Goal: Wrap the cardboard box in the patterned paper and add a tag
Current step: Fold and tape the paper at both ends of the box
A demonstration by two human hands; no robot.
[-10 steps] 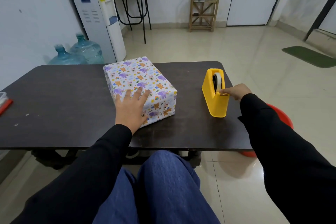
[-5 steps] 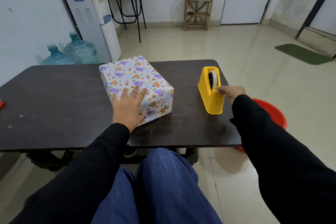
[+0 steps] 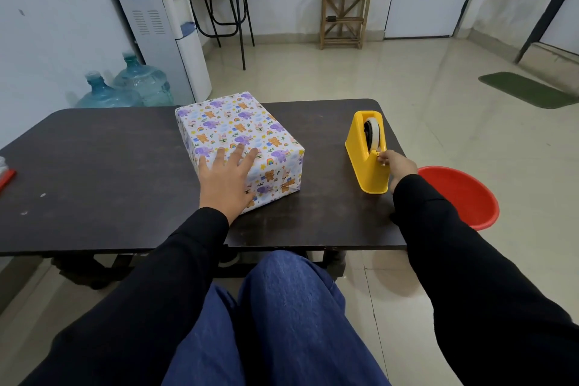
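Note:
The box (image 3: 238,131), fully covered in white paper printed with purple elephants and orange bears, sits on the dark table (image 3: 103,166) near its middle. My left hand (image 3: 224,180) lies flat on the box's near top edge, fingers spread. A yellow tape dispenser (image 3: 365,150) with a white roll stands to the right. My right hand (image 3: 393,163) is at the dispenser's cutter end, fingertips pinching the tape end there. No tag is visible.
A red basin (image 3: 463,194) sits on the floor beside the table's right edge. A red-and-white object (image 3: 6,174) lies at the table's far left edge. Water bottles (image 3: 131,84), a white dispenser (image 3: 156,25) and a wooden rack (image 3: 344,11) stand beyond.
The view shifted slightly. My right hand slid a little down the dispenser toward its cutter. My left hand stays flat on the box.

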